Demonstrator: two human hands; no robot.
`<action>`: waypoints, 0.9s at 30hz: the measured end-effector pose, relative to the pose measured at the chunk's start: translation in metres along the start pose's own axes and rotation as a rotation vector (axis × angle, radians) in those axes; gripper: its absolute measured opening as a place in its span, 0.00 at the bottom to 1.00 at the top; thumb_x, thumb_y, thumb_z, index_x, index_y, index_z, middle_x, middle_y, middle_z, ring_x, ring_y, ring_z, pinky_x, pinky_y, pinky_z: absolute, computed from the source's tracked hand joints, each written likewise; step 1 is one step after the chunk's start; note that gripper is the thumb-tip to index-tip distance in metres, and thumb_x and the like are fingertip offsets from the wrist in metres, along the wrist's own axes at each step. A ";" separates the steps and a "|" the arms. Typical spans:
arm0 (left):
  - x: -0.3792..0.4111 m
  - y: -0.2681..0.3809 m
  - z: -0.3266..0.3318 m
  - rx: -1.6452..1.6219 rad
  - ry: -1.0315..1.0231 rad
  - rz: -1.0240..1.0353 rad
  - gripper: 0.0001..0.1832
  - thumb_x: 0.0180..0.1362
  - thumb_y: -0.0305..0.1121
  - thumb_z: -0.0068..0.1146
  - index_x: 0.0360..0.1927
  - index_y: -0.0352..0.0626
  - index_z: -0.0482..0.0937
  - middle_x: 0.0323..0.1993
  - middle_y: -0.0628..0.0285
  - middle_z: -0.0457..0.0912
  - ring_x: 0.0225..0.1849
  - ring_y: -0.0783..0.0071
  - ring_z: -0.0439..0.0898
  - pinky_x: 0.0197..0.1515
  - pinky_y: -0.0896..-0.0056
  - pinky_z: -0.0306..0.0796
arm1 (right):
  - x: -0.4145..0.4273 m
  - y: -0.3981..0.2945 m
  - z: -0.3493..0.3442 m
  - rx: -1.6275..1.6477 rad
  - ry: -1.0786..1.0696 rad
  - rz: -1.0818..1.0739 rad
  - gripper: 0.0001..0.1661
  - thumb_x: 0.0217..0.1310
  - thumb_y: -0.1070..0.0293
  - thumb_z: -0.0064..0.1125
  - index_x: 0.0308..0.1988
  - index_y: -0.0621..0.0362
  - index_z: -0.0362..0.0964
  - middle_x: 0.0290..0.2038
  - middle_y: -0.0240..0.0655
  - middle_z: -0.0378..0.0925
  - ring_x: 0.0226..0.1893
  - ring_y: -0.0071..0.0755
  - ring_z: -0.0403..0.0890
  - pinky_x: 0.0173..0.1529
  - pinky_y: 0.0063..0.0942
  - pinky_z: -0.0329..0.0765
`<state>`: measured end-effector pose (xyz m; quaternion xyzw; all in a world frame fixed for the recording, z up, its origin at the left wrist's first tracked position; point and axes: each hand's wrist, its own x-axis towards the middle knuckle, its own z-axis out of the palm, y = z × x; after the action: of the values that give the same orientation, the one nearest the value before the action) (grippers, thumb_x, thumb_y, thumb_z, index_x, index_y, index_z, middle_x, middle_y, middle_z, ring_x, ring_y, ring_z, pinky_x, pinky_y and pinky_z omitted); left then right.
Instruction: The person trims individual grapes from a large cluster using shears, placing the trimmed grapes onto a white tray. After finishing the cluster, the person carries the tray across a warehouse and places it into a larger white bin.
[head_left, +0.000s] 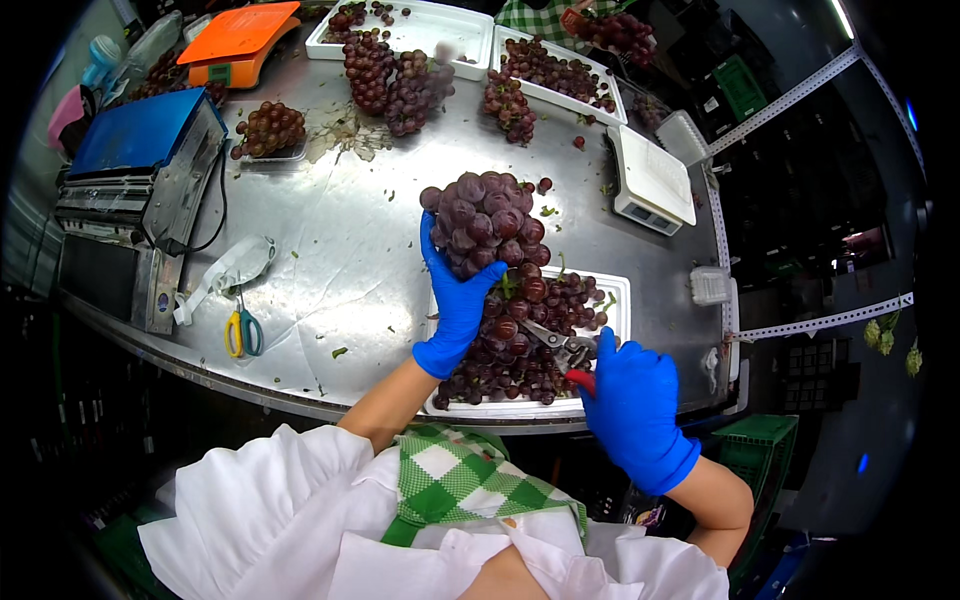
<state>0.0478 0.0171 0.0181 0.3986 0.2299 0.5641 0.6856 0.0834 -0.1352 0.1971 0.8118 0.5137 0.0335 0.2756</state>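
My left hand (459, 300), in a blue glove, grips a large bunch of red grapes (487, 217) near its lower end and holds it up over the table. A pair of red-handled pruning snips (559, 346) is in my right hand (637, 405), also gloved in blue. The metal blades point left, close beside grapes below the bunch; whether they touch a stem cannot be made out. Beneath both hands a white foam tray (616, 292) holds many loose grapes and small clusters (517, 379). Part of the tray is hidden by the hands and bunch.
Yellow-and-teal scissors (243, 332) lie left on the metal table (330, 240). A blue-topped machine (135, 135), an orange scale (238, 41) and a white scale (654, 180) stand around. More grape bunches (409, 90) and foam trays (442, 26) lie at the back, near another person's checked apron (536, 22).
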 end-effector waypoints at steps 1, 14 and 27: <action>0.000 -0.001 0.001 0.002 0.001 -0.002 0.51 0.38 0.23 0.65 0.62 0.44 0.42 0.59 0.56 0.53 0.60 0.65 0.55 0.62 0.65 0.51 | 0.001 -0.002 0.003 -0.042 0.001 0.008 0.31 0.48 0.49 0.55 0.47 0.59 0.64 0.22 0.34 0.67 0.23 0.34 0.70 0.28 0.31 0.62; -0.007 -0.009 0.001 -0.103 0.052 -0.138 0.47 0.42 0.23 0.62 0.62 0.45 0.43 0.59 0.55 0.52 0.59 0.66 0.57 0.61 0.67 0.54 | 0.000 -0.010 0.014 -0.310 0.163 0.000 0.15 0.47 0.70 0.47 0.39 0.57 0.66 0.19 0.27 0.62 0.21 0.24 0.66 0.26 0.24 0.60; -0.033 -0.042 0.022 -0.130 -0.032 -0.376 0.43 0.46 0.28 0.61 0.62 0.42 0.45 0.57 0.55 0.56 0.57 0.66 0.60 0.59 0.68 0.55 | -0.020 0.013 0.016 -0.085 0.007 0.007 0.11 0.43 0.70 0.52 0.33 0.55 0.64 0.19 0.30 0.66 0.20 0.28 0.70 0.26 0.25 0.62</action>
<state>0.0809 -0.0227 -0.0071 0.3126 0.2524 0.4334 0.8066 0.0902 -0.1630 0.1944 0.8010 0.5099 0.0592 0.3079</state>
